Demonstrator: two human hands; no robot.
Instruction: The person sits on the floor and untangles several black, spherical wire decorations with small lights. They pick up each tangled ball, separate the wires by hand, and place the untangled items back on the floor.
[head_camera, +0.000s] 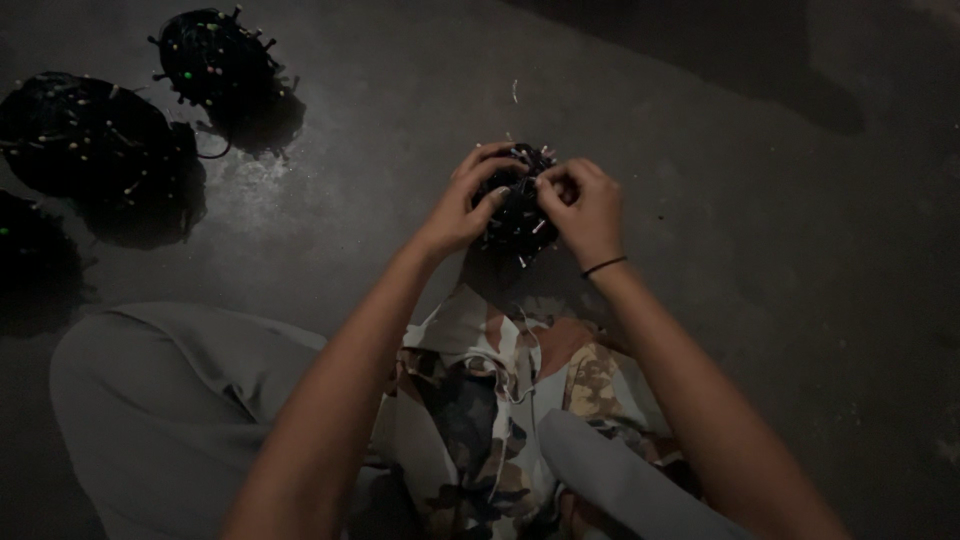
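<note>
I have a dark ball of wound string lights (517, 208) up in front of me, caught between both hands above the concrete floor (760, 300). My left hand (462, 205) cups its left side, fingers (487, 163) curled over the top and thumb pressed against the front. My right hand (585, 210) closes on the right side, the fingers bent tight and pinching at something near the top of the ball, likely the wire or one of the small bulbs; the light is too dim for me to tell which. A thin black band (604, 265) sits on my right wrist.

Judging by how things lie, this ball looks near its full round shape, with little pale bulb tips poking out around my fingers. It is smaller than the others, so I judge there may be winding or tucking left. A thin pale wire (522, 365) runs down from below my fingers across my patterned lap cloth (480, 420), which suggests a tail not yet taken in.

Well off to the left of my fingers, three similar dark bundles rest on the floor: one furthest up (215, 55), a bigger one (85, 130) beside it, and one at the edge (25, 250), half hidden in shadow. Those look finished and set aside.
</note>
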